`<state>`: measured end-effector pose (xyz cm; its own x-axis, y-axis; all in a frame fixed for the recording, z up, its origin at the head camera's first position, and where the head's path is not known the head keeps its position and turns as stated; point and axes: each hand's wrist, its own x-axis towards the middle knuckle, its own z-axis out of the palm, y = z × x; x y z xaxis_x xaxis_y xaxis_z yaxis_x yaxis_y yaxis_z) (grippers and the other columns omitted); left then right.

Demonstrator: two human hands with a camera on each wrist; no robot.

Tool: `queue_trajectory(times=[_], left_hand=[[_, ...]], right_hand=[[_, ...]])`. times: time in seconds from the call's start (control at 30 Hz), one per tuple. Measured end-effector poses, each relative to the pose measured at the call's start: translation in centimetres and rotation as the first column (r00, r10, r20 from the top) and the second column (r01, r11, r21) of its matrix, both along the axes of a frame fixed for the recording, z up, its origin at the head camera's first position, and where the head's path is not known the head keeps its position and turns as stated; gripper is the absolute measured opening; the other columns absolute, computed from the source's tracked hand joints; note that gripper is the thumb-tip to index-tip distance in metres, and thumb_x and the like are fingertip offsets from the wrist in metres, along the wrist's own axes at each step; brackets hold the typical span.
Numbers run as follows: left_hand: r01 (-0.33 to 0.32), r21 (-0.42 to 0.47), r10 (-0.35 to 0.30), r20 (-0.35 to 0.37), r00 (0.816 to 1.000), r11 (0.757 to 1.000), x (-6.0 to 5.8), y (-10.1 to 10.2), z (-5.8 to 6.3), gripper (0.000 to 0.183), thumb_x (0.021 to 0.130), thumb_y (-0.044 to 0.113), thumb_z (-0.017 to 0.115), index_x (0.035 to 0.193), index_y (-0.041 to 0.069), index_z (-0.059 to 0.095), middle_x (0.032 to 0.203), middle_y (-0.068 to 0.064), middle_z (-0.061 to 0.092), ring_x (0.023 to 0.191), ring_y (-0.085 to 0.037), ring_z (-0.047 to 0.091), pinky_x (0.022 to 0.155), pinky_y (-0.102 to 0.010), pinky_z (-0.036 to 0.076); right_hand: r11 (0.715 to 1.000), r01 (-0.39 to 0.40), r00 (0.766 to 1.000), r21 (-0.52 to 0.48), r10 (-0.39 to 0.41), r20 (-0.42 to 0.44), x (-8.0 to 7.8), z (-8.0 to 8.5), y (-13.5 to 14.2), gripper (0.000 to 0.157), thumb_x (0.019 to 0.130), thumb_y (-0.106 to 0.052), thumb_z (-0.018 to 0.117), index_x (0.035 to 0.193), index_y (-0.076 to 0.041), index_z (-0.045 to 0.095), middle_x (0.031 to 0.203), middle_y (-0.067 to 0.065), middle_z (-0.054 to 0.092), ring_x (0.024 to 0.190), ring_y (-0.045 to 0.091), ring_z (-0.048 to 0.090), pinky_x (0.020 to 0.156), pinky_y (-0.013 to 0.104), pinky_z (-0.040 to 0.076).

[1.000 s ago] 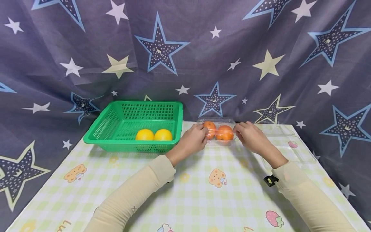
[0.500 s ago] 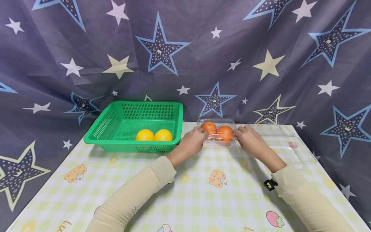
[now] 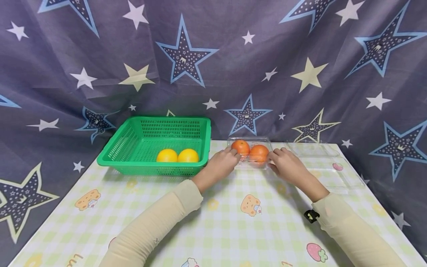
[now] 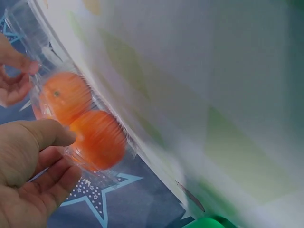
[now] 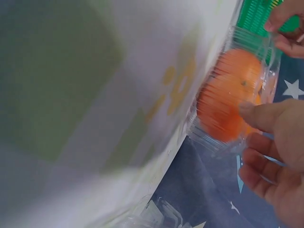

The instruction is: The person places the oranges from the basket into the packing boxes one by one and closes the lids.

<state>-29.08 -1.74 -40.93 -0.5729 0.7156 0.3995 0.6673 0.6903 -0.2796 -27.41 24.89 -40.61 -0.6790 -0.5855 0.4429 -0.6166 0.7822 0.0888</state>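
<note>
Two oranges (image 3: 258,153) sit side by side in a small clear plastic fruit box (image 3: 255,140) at the back of the table. My left hand (image 3: 222,163) holds the box at its left end; in the left wrist view the thumb (image 4: 64,137) lies at the rim, with the other fingers below. At the opposite end, my right hand (image 3: 286,163) grips the near corner between thumb and bent fingers. Ribbed clear walls of the box (image 5: 209,141) show in the right wrist view, around the oranges (image 5: 225,107).
A green perforated basket (image 3: 133,163) stands left of the box, with two yellow round fruits (image 3: 188,155) inside. More clear plastic containers (image 3: 333,174) lie at the table's back right. A starry curtain (image 3: 213,66) hangs behind the checked tablecloth (image 3: 220,230).
The box's back rim has dropped slightly, and the oranges show more fully. My right hand has shifted a little left and nearer along the box's end; the left hand has barely moved.
</note>
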Motion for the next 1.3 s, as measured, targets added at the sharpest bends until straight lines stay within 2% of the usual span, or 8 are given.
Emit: queue_trajectory(times=[0.17,0.33,0.43,0.83,1.1,1.3], left_hand=[[-0.021,-0.033,0.022,0.027,0.999,0.999,0.3,-0.1,0.1,0.016,0.094,0.001,0.067,0.108,0.008,0.073,0.103,-0.008,0.069,0.094,-0.023,0.062,0.076,-0.031,0.058],[-0.027,-0.044,0.028,0.027,0.999,0.999,0.2,-0.1,0.0,0.018,0.094,0.001,0.068,0.11,0.009,0.071,0.104,-0.007,0.068,0.093,-0.023,0.061,0.076,-0.03,0.057],[-0.024,-0.051,0.025,0.017,1.0,0.998,0.1,-0.1,-0.1,0.018,0.095,0.0,0.067,0.11,0.009,0.072,0.103,-0.006,0.068,0.091,-0.022,0.061,0.074,-0.029,0.057],[-0.036,-0.063,0.039,0.046,0.998,0.997,0.0,0.1,0.0,0.016,0.096,0.003,0.066,0.106,0.012,0.076,0.1,-0.004,0.07,0.089,-0.021,0.064,0.068,-0.03,0.059],[-0.031,-0.054,0.033,0.036,0.999,0.998,-0.2,0.0,-0.1,0.015,0.095,0.002,0.067,0.103,0.011,0.076,0.097,-0.004,0.07,0.087,-0.02,0.064,0.066,-0.029,0.059],[-0.039,-0.05,0.04,0.021,0.999,0.998,-0.2,0.1,-0.1,0.017,0.096,0.003,0.067,0.104,0.013,0.078,0.098,-0.004,0.071,0.089,-0.021,0.066,0.065,-0.029,0.06]], right_hand=[[0.995,0.076,0.994,0.056,-0.072,-0.081,0.1,-0.2,-0.6,0.031,0.074,-0.009,0.09,0.095,-0.004,0.067,0.083,0.012,0.064,0.073,0.029,0.056,0.066,0.042,0.05],[0.993,0.066,0.983,0.103,-0.046,-0.18,-0.1,-0.6,-0.9,0.017,0.081,0.003,0.076,0.09,-0.001,0.062,0.075,0.014,0.058,0.066,0.03,0.051,0.06,0.041,0.046],[0.992,0.049,0.978,0.118,-0.023,-0.207,-0.3,-0.8,-0.9,0.012,0.083,0.008,0.068,0.089,-0.001,0.061,0.073,0.014,0.056,0.064,0.03,0.049,0.058,0.041,0.045],[0.995,-0.034,0.98,0.089,0.051,-0.194,-0.6,-0.5,-0.4,0.014,0.081,0.008,0.07,0.089,-0.003,0.065,0.071,0.014,0.058,0.062,0.029,0.053,0.052,0.039,0.048],[0.993,-0.038,0.985,0.108,0.055,-0.162,-0.9,-0.4,-0.1,0.018,0.079,0.007,0.075,0.09,-0.005,0.066,0.072,0.012,0.058,0.063,0.028,0.054,0.054,0.039,0.049],[0.993,-0.05,0.989,0.107,0.065,-0.135,-1.0,-0.3,-0.1,0.026,0.072,0.01,0.076,0.087,-0.006,0.063,0.07,0.008,0.053,0.061,0.025,0.051,0.053,0.037,0.046]])
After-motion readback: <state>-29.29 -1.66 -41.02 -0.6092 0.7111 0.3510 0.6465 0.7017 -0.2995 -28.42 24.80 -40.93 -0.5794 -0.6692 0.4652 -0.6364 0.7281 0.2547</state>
